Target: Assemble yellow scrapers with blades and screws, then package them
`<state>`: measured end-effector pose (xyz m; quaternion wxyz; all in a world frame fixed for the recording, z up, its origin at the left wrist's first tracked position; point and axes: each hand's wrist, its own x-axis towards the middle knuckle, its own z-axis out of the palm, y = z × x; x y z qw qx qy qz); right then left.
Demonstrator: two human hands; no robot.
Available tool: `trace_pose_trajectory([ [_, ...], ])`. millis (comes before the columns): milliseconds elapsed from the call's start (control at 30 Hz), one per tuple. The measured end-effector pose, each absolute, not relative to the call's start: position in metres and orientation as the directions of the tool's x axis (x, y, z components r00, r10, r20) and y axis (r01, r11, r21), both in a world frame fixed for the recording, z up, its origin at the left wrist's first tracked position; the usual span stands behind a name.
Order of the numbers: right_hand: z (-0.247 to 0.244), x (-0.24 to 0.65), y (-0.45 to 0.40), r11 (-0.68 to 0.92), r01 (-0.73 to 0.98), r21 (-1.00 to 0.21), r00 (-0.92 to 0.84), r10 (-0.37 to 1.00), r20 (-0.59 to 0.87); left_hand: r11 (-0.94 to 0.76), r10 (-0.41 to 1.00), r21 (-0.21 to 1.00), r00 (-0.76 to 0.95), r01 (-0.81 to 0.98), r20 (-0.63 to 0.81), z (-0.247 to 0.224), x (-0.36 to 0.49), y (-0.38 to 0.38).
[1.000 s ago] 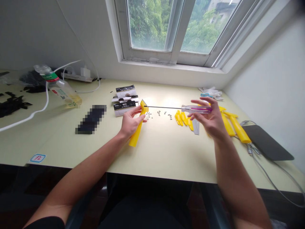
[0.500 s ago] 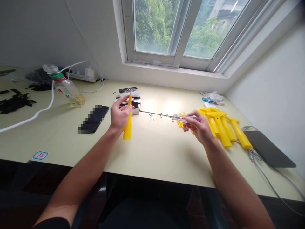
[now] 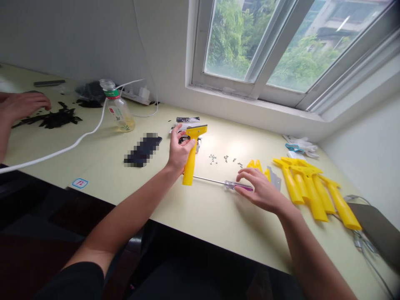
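My left hand (image 3: 180,151) is shut around the handle of a yellow plastic scraper (image 3: 190,164), whose wide head points up and away from me. A long screwdriver (image 3: 212,181) with a clear, purple-striped handle lies on the table (image 3: 215,208). My right hand (image 3: 261,191) sits at the handle's end, fingers apart, with the fingertips touching it. Several small metal screws (image 3: 217,158) are scattered just beyond the shaft. Small yellow plastic parts (image 3: 258,166) and grey metal blades (image 3: 274,178) lie just beyond my right hand.
Several yellow scrapers (image 3: 312,192) lie at the right, near a dark tablet (image 3: 378,229). A co-worker's hand (image 3: 20,106) is beside black pieces (image 3: 50,120) at the far left. A bottle (image 3: 118,110), pixelated phone (image 3: 143,150), boxes (image 3: 187,124) and white cable (image 3: 71,146) stand beyond.
The screwdriver has gone from being lifted in my right hand to lying on the table. The scraper has turned, showing its head. The view has swung left, bringing a co-worker's hand into view.
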<state>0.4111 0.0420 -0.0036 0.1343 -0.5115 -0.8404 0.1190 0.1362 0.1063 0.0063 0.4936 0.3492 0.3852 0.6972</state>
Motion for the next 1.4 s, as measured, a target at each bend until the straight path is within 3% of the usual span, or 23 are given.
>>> trace_pose_trajectory([
  [67, -0.006, 0.398, 0.05, 0.489, 0.84, -0.235, -0.428, 0.864, 0.265, -0.182, 0.959, 0.874, -0.279, -0.45, 0.056, 0.006, 0.137, 0.106],
  [133, -0.006, 0.374, 0.065, 0.497, 0.839, -0.219, -0.42, 0.85, 0.319, -0.17, 0.958, 0.874, -0.285, -0.455, 0.038, 0.006, 0.136, 0.106],
  [200, -0.004, 0.341, 0.085, 0.475, 0.834, -0.282, -0.414, 0.875, 0.251, -0.18, 0.954, 0.877, -0.296, -0.445, 0.046, 0.006, 0.135, 0.107],
  [267, -0.002, 0.306, 0.108, 0.352, 0.864, -0.36, -0.325, 0.936, 0.135, -0.198, 0.948, 0.88, -0.313, -0.432, 0.06, 0.006, 0.133, 0.108],
  [333, -0.001, 0.278, 0.129, 0.179, 0.908, -0.378, -0.184, 0.983, 0.022, -0.207, 0.939, 0.884, -0.338, -0.419, 0.06, 0.005, 0.131, 0.11],
  [433, -0.003, 0.252, 0.148, 0.063, 0.918, -0.391, -0.086, 0.996, -0.039, -0.211, 0.929, 0.888, -0.366, -0.409, 0.052, 0.003, 0.129, 0.113],
  [833, -0.02, 0.244, 0.165, 0.134, 0.8, -0.584, -0.188, 0.982, -0.032, -0.183, 0.949, 0.845, -0.314, -0.502, 0.019, 0.001, 0.132, 0.113],
  [1033, -0.002, 0.255, 0.154, 0.184, 0.694, -0.696, -0.289, 0.957, -0.035, -0.15, 0.956, 0.825, -0.293, -0.545, -0.02, -0.001, 0.131, 0.115],
  [1133, 0.008, 0.274, 0.136, 0.162, 0.508, -0.846, -0.313, 0.95, -0.006, -0.113, 0.974, 0.769, -0.225, -0.629, -0.04, 0.003, 0.129, 0.115],
  [1233, 0.011, 0.299, 0.112, 0.105, 0.255, -0.961, -0.235, 0.971, 0.044, -0.076, 0.983, 0.74, -0.172, -0.668, -0.055, 0.009, 0.126, 0.113],
  [1400, 0.006, 0.343, 0.074, 0.112, 0.13, -0.985, -0.007, 0.994, 0.112, -0.161, 0.972, 0.732, -0.233, -0.662, 0.003, 0.02, 0.11, 0.117],
])
